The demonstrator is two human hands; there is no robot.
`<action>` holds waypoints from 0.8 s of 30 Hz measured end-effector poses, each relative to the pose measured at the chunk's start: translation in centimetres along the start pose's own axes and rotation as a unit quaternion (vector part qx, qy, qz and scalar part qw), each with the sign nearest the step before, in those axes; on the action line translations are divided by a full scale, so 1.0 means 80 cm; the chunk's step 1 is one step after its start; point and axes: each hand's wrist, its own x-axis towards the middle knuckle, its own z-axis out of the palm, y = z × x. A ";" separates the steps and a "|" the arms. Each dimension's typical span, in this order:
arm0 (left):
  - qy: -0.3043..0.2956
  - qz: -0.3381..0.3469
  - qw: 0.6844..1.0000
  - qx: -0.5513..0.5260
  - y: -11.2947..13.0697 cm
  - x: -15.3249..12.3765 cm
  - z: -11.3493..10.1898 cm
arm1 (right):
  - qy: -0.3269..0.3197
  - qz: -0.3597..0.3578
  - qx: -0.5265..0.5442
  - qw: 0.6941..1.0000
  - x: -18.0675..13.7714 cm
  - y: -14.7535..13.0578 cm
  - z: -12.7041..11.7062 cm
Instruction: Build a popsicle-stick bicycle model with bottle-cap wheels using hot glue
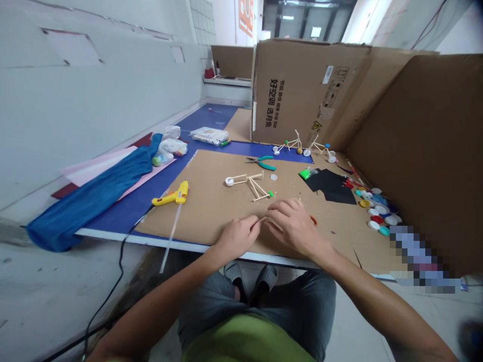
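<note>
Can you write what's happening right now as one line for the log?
left hand: pinches thin stick | right hand: on stick's other end, grip unclear | nearby: stick frame, glue gun, pliers | surface: cardboard sheet

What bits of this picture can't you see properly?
- Head view: the thin stick between the left hand and right hand is mostly covered by fingers, so neither grip can be told.
- An orange thing is almost hidden under the right hand.
- A pixelated patch blurs whatever lies beside the bottle caps.
- The black cable is cut off by the bottom edge.
</note>
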 end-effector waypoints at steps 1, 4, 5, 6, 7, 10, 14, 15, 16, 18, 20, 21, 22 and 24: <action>0.007 0.001 0.999 0.039 0.003 -0.002 -0.001 | 0.001 -0.010 0.005 1.000 0.003 -0.002 0.005; 0.024 0.007 0.993 0.117 0.008 -0.007 -0.002 | -0.005 0.002 0.019 1.000 0.005 0.000 0.021; 0.028 0.009 0.990 0.135 0.009 -0.009 -0.002 | -0.005 0.010 0.024 1.000 0.003 0.001 0.025; 0.030 0.011 0.988 0.149 0.009 -0.010 -0.002 | -0.002 0.016 0.028 0.999 0.001 0.002 0.028; 0.031 0.011 0.987 0.159 0.010 -0.010 -0.002 | 0.002 0.020 0.032 0.999 0.000 0.003 0.030; 0.032 0.010 0.984 0.178 0.011 -0.012 -0.001 | 0.009 0.029 0.047 0.998 -0.005 0.002 0.034; 0.036 0.018 0.980 0.192 0.013 -0.013 0.002 | 0.008 0.035 0.058 0.998 -0.008 0.003 0.037; 0.038 0.020 0.979 0.197 0.013 -0.013 0.002 | 0.009 0.033 0.057 0.998 -0.009 0.003 0.038; 0.040 0.022 0.979 0.201 0.013 -0.013 0.003 | 0.010 0.031 0.057 0.998 -0.010 0.004 0.039; 0.044 0.026 0.977 0.206 0.014 -0.013 0.004 | 0.012 0.030 0.058 0.998 -0.012 0.005 0.041; 0.046 0.030 0.977 0.208 0.014 -0.013 0.005 | 0.018 0.036 0.061 0.997 -0.014 0.005 0.044; 0.047 0.030 0.976 0.209 0.015 -0.013 0.006 | 0.022 0.040 0.063 0.997 -0.015 0.005 0.045; 0.048 0.030 0.976 0.210 0.015 -0.012 0.007 | 0.026 0.043 0.065 0.997 -0.016 0.005 0.045; 0.047 0.031 0.975 0.213 0.015 -0.012 0.008 | 0.033 0.049 0.069 0.996 -0.017 0.004 0.047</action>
